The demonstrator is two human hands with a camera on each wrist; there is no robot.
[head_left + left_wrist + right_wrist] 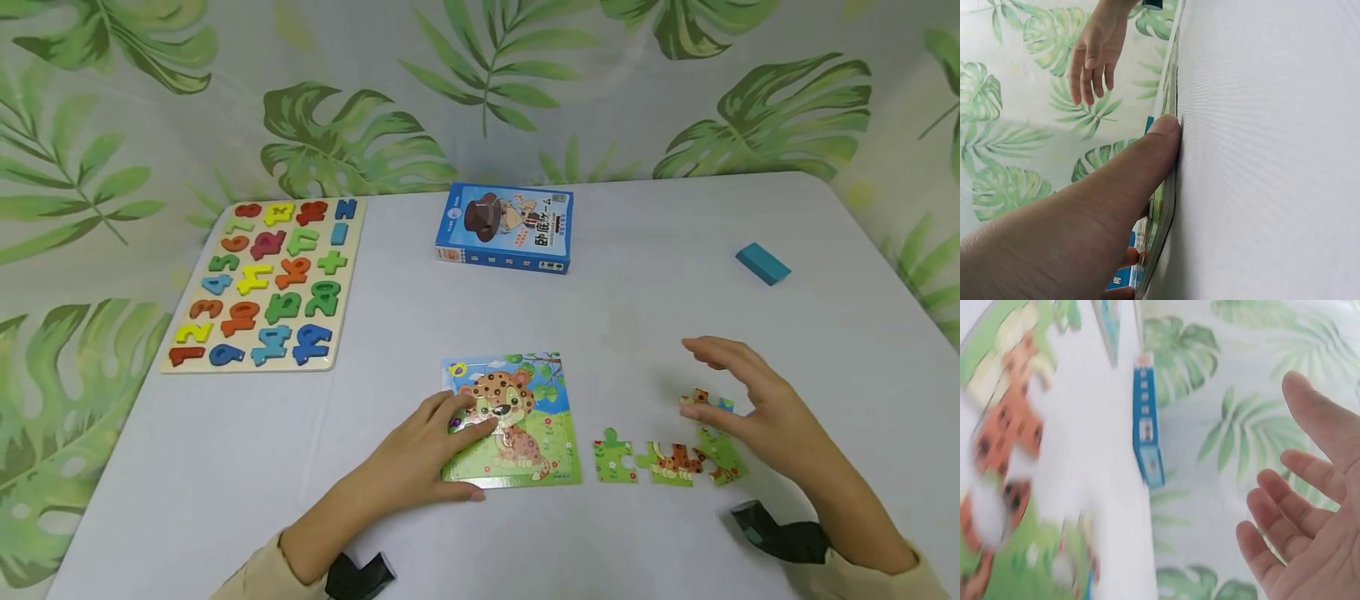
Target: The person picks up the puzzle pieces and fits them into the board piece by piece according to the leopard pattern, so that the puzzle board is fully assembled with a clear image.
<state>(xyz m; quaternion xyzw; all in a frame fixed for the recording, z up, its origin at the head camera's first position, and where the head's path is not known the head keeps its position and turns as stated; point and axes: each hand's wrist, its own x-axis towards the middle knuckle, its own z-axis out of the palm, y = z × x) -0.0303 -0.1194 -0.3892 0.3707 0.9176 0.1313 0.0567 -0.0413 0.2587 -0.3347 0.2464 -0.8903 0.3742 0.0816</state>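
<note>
We are midway through a leopard jigsaw. Our left hand (442, 446) lies flat on the puzzle board (517, 425), fingers straight and pressing on its left part while the thumb rests along the near edge; the left wrist view shows that thumb (1154, 156) tight against the board's rim. The board sits near the front of the white table (480, 308), with most of its picture already filled in.

Our right hand (757, 408) hovers open, fingers spread and relaxed, holding nothing, just above the loose pieces to the right of the board. One small piece (705, 402) lies directly under the fingers; three more lie in a row nearer to us: a green one (615, 458), a spotted one (670, 462) and another (722, 462) partly under the palm. The right wrist view is blurred, yet it shows the open fingers (1291, 506) with nothing between them.

We judge the step in hand to be picking the next piece. The next move calls for lowering the right hand, pinching one piece by its edges, and carrying it to the gap while the left hand steadies the board.

Farther back lie a number board (262, 283), a blue box (506, 227) and a teal block (762, 263).
</note>
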